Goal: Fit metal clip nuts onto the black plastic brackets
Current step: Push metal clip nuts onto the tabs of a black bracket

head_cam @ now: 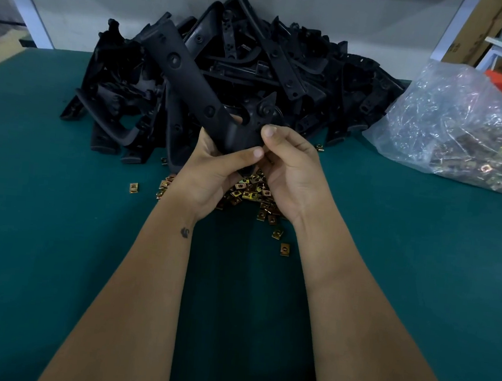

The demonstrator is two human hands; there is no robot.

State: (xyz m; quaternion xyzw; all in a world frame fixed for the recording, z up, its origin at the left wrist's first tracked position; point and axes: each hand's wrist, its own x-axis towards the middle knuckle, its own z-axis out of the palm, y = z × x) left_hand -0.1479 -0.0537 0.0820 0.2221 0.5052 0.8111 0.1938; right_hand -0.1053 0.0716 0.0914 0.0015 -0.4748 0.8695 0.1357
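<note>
One stray clip nut (133,188) lies alone on the green table (45,202), left of the arms; behind, one large heap of black brackets (284,71), too tangled to count; left hand (211,174) grasps one black bracket (192,88) at its lower end, thumb across its face, long arm tilted up-left; right hand (288,169) pinches the same bracket's near edge; under both hands one loose pile of brass clip nuts (251,190), dozens; far right, one clear plastic bag (450,122) holding more nuts.
</note>
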